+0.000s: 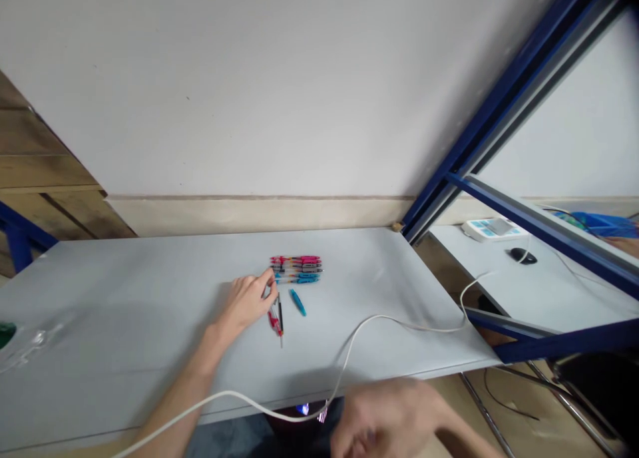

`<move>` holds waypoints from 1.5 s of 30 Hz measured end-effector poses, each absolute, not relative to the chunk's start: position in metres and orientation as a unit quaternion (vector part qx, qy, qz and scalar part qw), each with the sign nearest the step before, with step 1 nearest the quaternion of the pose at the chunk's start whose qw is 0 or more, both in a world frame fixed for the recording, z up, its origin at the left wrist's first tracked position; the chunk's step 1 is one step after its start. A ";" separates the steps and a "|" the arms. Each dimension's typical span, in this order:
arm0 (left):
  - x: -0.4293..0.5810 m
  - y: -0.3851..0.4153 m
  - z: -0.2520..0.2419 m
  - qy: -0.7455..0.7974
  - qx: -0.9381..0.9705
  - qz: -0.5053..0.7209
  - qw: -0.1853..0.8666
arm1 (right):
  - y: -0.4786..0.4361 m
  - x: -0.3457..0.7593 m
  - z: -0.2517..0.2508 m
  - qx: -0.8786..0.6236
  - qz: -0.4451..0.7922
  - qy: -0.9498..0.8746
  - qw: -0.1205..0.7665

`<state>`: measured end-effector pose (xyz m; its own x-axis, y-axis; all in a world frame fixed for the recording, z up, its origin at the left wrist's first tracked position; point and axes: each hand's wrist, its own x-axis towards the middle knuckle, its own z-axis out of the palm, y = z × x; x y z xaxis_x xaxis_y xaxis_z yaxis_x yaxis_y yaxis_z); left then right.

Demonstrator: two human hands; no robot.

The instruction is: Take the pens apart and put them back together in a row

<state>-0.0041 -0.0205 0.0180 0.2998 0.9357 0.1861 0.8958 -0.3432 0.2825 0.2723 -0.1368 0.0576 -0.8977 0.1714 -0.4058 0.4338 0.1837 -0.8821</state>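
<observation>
My left hand (252,297) rests over the table at the left ends of a row of pens (299,269) in pink, grey and blue. Its thumb and forefinger come together there; whatever lies between them is hidden. Just below the row lies a separate blue pen barrel (298,302), tilted. Beside my left hand are a red pen part (274,323) and a thin black refill (280,315), close together. My right hand (389,418) is off the pens, over the table's front edge, smeared by motion with its fingers partly hidden.
A white cable (372,319) crosses the right side of the grey table (150,351) and passes in front of me. Clear plastic (34,341) lies at the far left. Beyond the blue frame (449,162) are a black mouse (522,255) and a white device (494,228).
</observation>
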 end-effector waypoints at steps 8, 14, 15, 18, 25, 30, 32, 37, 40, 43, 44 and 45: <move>-0.010 -0.019 0.024 0.616 0.783 0.044 0.078 | -0.045 0.178 0.042 0.520 -0.159 0.837 -0.050; -0.009 -0.019 0.008 0.612 0.788 0.027 0.058 | -0.047 0.153 0.030 0.521 -0.110 0.845 0.042; -0.009 -0.019 0.007 0.611 0.789 0.026 0.056 | -0.047 0.152 0.033 0.523 -0.108 0.844 0.052; -0.011 -0.019 0.005 0.606 0.793 0.031 0.049 | -0.047 0.145 0.040 0.530 -0.112 0.837 0.079; -0.011 -0.015 0.013 0.624 0.772 0.116 0.035 | -0.036 0.146 0.046 0.541 -0.124 0.829 0.066; -0.010 -0.014 0.013 0.589 0.747 0.296 0.088 | -0.006 0.185 0.049 0.508 -0.302 0.777 -0.217; -0.007 -0.015 0.011 0.554 0.745 0.352 0.120 | 0.007 0.201 0.044 0.480 -0.433 0.691 -0.323; 0.006 -0.016 0.002 0.476 0.759 0.392 0.207 | 0.022 0.217 0.023 0.426 -0.562 0.517 -0.485; 0.012 -0.015 -0.003 0.443 0.771 0.396 0.230 | 0.020 0.215 0.017 0.413 -0.561 0.491 -0.523; 0.016 -0.013 -0.006 0.428 0.771 0.400 0.248 | 0.018 0.212 0.018 0.410 -0.544 0.491 -0.544; 0.016 -0.012 -0.006 0.429 0.770 0.398 0.253 | 0.018 0.211 0.019 0.411 -0.539 0.492 -0.546; 0.017 -0.011 -0.006 0.432 0.770 0.395 0.255 | 0.018 0.211 0.019 0.411 -0.536 0.494 -0.548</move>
<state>0.0170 -0.0108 -0.0065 0.3160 0.8658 0.3881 0.4636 -0.4978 0.7330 0.2110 0.0176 0.0193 -0.0620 0.9930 0.1006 -0.1803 0.0880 -0.9797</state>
